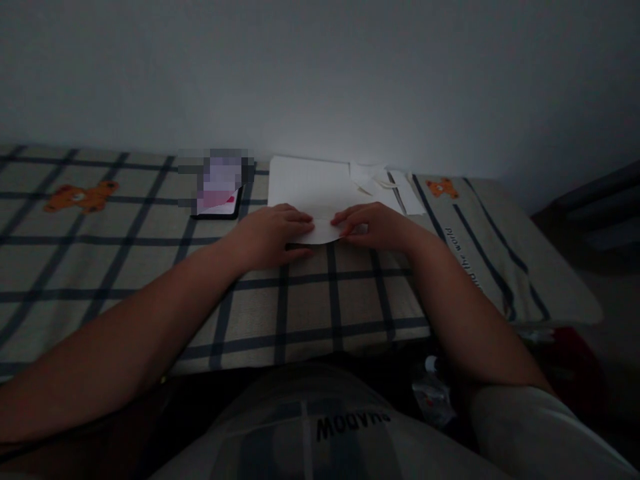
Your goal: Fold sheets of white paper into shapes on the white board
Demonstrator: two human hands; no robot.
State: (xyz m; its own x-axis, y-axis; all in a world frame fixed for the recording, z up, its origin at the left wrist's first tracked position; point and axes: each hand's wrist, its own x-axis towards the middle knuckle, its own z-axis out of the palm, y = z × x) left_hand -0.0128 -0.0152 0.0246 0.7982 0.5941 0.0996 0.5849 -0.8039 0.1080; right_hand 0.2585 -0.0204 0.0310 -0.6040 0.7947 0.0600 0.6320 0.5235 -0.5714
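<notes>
A white sheet of paper [323, 232] lies at the near edge of a pile of white paper [307, 183], its front edge curved towards me. My left hand [273, 233] rests on its left side, fingers stretched out flat on the sheet and thumb apart in front of the edge. My right hand [377, 225] has the right side of the same edge between bent fingers and thumb. The fingertips of both hands are close together but do not touch. Dim light hides the exact contact under the right fingers.
A phone with a lit screen [220, 187] lies left of the paper. Torn paper strips [373, 179] lie to the right. A checked cloth [310, 307] covers the table, which meets a pale wall [320, 80]. Below the table's front edge is a plastic bottle [434, 397].
</notes>
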